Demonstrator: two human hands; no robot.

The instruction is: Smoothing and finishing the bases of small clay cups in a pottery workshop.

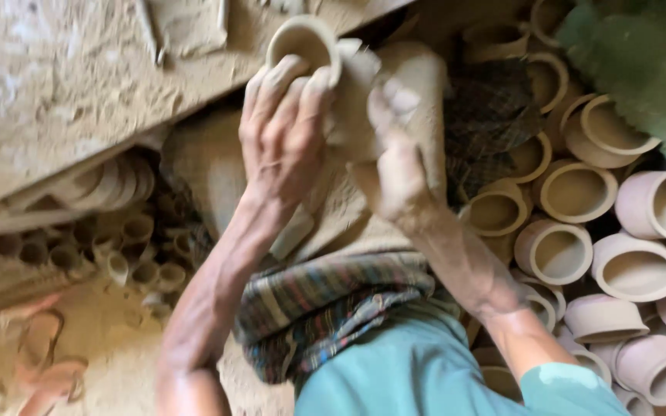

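Observation:
My left hand [283, 127] grips a small unfired clay pot [307, 42] by its rim and side, its mouth facing up and away. My right hand [398, 166] presses a clay-smeared cloth or paddle-like lump [418, 85] against the pot's side. Both hands are coated in grey clay. The pot's lower body is hidden behind my fingers and the lump. Below the hands lies my lap, covered by a striped cloth [325, 308].
Several finished clay pots [576, 192] lie packed together on the right. Smaller clay cups [129, 231] are stacked under a dusty board [55, 85] at left. A green cloth [641, 62] fills the top right corner. A checked cloth [487, 115] lies behind my hands.

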